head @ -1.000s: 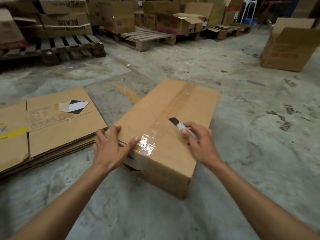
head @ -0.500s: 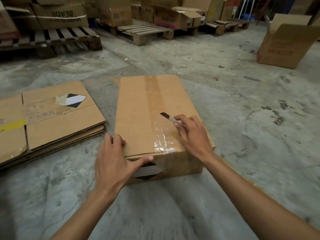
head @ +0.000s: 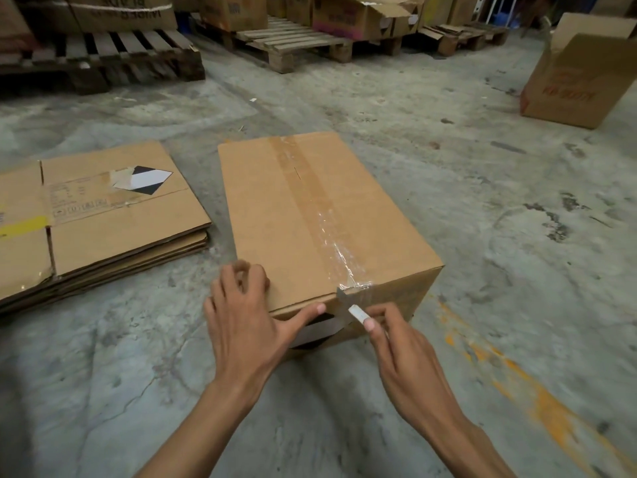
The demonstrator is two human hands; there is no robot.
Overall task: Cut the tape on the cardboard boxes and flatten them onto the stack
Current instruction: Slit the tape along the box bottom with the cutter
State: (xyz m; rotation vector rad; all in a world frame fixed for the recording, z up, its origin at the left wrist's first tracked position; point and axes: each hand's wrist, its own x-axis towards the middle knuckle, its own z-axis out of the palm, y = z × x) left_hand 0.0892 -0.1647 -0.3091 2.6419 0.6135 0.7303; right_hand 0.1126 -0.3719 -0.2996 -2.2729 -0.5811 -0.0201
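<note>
Head view only, so one angle to go on. Cardboard box [head: 310, 215] sits on the concrete floor [head: 482, 201], just right of the flattened stack [head: 103, 229]. Clear tape [head: 310, 188] runs down its top seam and over the near edge. Right hand [head: 406, 353] pinches a small cutter [head: 355, 310] right at that near edge, blade tip on the crinkled tape end. Left hand [head: 241, 322] is spread loose on the box's near left corner, thumb lying along the edge, grasping nothing.

Risk as I see it: that thumb is really close to the blade. If the cutter skids on the bunched tape, it heads that way. Light bracing could also let the box slide, and the cut may wander off the seam.
</note>
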